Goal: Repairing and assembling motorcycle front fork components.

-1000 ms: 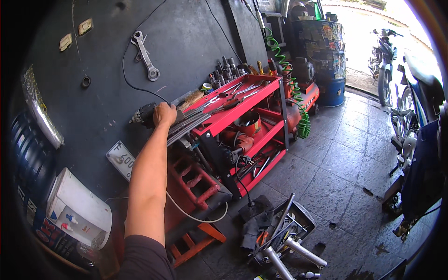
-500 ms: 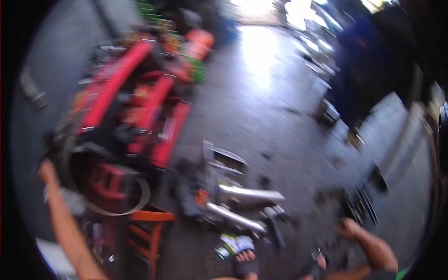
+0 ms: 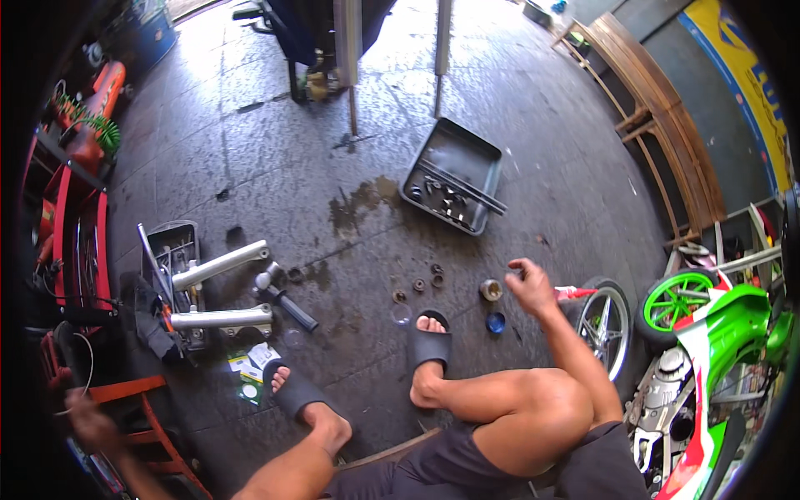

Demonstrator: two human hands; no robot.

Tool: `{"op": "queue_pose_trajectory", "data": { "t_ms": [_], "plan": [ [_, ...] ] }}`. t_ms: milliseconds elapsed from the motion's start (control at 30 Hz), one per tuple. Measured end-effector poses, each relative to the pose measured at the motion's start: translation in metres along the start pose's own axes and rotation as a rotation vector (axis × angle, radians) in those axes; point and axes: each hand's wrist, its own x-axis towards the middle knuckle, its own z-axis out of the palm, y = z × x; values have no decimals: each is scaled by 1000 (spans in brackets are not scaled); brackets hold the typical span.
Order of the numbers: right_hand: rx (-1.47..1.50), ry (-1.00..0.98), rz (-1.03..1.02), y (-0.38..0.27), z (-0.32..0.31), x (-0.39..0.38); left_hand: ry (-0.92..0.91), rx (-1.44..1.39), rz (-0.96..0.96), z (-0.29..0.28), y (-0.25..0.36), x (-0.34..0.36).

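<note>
My left hand [image 3: 90, 421], blurred, is at the lower left beside an orange step stand [image 3: 129, 387] and a thin pale hose. My right hand [image 3: 531, 286] hangs right of a small open metal can [image 3: 491, 289], fingers apart and slightly curled, nothing visible between them. A blue lid [image 3: 496, 323] lies below the can, and several small metal rings [image 3: 419, 285] lie to its left. A hammer [image 3: 293, 307] with a dark handle lies beside two silver fork tubes [image 3: 218, 318]. Farther ahead, a dark tray [image 3: 463, 146] holds long bars and small parts.
A red tool cart [image 3: 62, 242] stands left, a wooden bench [image 3: 675, 150] right. A detached wheel [image 3: 602, 325] and a green motorbike [image 3: 733, 333] are at the near right. A covered motorcycle [image 3: 304, 42] stands at the back. My sandaled feet [image 3: 429, 342] are on the floor.
The view has swung from the cart and wall down to the floor. My left hand has left the drill on the cart. My right hand has risen toward the small can.
</note>
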Motion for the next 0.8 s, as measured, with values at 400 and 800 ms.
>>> {"op": "queue_pose_trajectory", "data": {
  "t_ms": [400,800],
  "plan": [
    [-195,55,-52,116,90,-36,-1192,-166,-382,103,206,-225],
    [-616,-275,-595,133,74,31,-1186,-69,-500,123,201,-216]
  ]
}}
